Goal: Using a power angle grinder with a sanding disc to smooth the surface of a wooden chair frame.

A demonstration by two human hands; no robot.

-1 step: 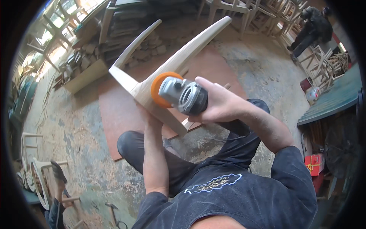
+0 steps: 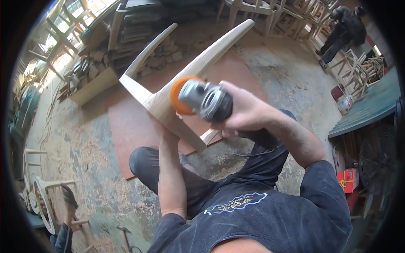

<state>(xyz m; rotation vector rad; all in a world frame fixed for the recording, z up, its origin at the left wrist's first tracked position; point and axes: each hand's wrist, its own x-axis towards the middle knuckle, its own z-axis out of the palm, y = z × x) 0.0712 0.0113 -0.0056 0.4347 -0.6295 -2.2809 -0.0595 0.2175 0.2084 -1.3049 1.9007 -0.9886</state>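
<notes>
Up and a little to the right, that is how the grinder (image 2: 204, 101) has moved since the earlier picture. Around me is a big, messy room. The floor (image 2: 97, 147) is gray and patchy, with pale dust on it. Below my work lies a flat reddish board (image 2: 130, 139). Past it I see a pile of wood bits (image 2: 168, 55) and, to the left, a long plank (image 2: 95, 88). Lots of wooden chairs (image 2: 253, 8) stand at the far side, and another person (image 2: 350, 31) bends over near them. On the right is a green ridged sheet (image 2: 371, 107) with a red box (image 2: 348, 181) below. A hammer (image 2: 124, 238) lies at the lower left.

The wooden frame (image 2: 158, 101) is in front of me, over the reddish board, near my knees. It is pale and looks smooth, with lines in the wood. Two long, curvy arms point away from me, and a short bar joins them. My left hand (image 2: 163, 128) is closed around the wood from below, its fingers mostly hidden. My right hand (image 2: 244, 107) is wrapped around the grinder. Its orange disc (image 2: 176, 99) looks blurry beside the wood; I cannot tell if they touch.
</notes>
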